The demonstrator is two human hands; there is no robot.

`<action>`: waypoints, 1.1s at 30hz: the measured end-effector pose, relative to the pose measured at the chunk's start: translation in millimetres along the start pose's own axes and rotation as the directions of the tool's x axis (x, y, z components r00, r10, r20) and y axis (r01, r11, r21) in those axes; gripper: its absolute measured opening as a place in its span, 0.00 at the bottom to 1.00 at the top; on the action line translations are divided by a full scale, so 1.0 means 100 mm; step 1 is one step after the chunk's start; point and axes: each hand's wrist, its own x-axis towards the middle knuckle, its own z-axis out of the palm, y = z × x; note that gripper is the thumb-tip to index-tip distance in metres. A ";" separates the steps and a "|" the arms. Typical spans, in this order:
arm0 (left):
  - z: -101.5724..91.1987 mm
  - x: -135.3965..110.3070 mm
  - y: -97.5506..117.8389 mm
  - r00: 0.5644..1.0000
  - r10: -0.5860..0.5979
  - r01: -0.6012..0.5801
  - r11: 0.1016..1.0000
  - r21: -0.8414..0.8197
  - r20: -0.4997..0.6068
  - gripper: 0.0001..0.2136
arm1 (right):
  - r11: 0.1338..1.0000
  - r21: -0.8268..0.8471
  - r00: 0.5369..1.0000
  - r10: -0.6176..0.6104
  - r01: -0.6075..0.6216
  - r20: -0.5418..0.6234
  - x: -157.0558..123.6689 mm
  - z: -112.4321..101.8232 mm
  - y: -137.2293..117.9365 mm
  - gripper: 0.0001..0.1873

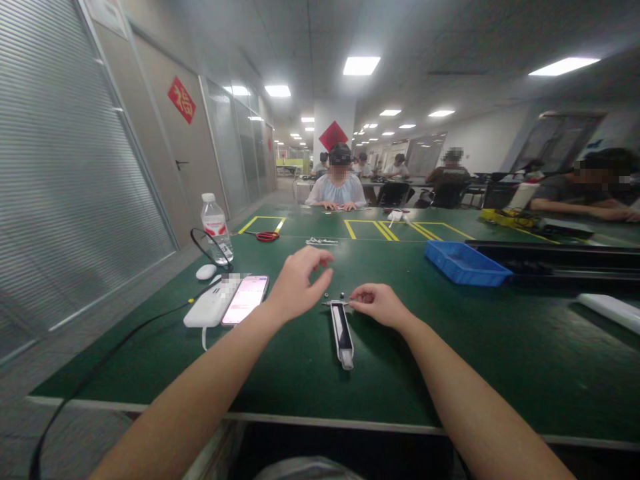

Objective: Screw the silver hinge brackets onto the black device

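A slim white housing (335,327) with a long dark recess lies on the green table between my hands. Its near end has a whitish, translucent tip (346,361). My left hand (303,280) hovers up and to the left of it, thumb and fingers apart, holding nothing. My right hand (379,305) is at the far right corner of the housing, fingertips pinched together; whatever is between them is too small to make out. Thin metallic pieces (327,303) stick out at the housing's far end. Just beyond sit two tiny dark parts (342,295).
Left on the table are a phone (246,300), a white power bank (205,312), a cable and a water bottle (216,230). Red-handled scissors (267,236) and small metal strips (321,241) lie farther back. A blue tray (465,263) stands right. A person (337,190) sits opposite.
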 end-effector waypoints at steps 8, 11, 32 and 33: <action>0.37 -0.26 -0.24 0.908 -0.105 0.056 0.990 0.131 0.405 0.10 | 0.996 0.078 0.997 0.032 -0.038 0.076 0.01 0.01 0.02 0.15; 0.42 -0.27 -0.26 0.905 -0.109 0.056 0.989 0.137 0.411 0.09 | 0.995 0.086 0.994 0.043 -0.052 0.096 0.01 0.02 0.01 0.15; 0.48 -0.30 -0.32 0.919 -0.074 0.035 0.994 0.108 0.387 0.07 | 0.991 -0.119 0.997 -0.050 0.057 0.061 -0.02 0.02 -0.05 0.10; 0.48 -0.30 -0.32 0.919 -0.077 0.038 0.994 0.106 0.387 0.07 | 0.989 -0.130 0.997 -0.057 0.064 0.058 -0.02 0.02 -0.06 0.10</action>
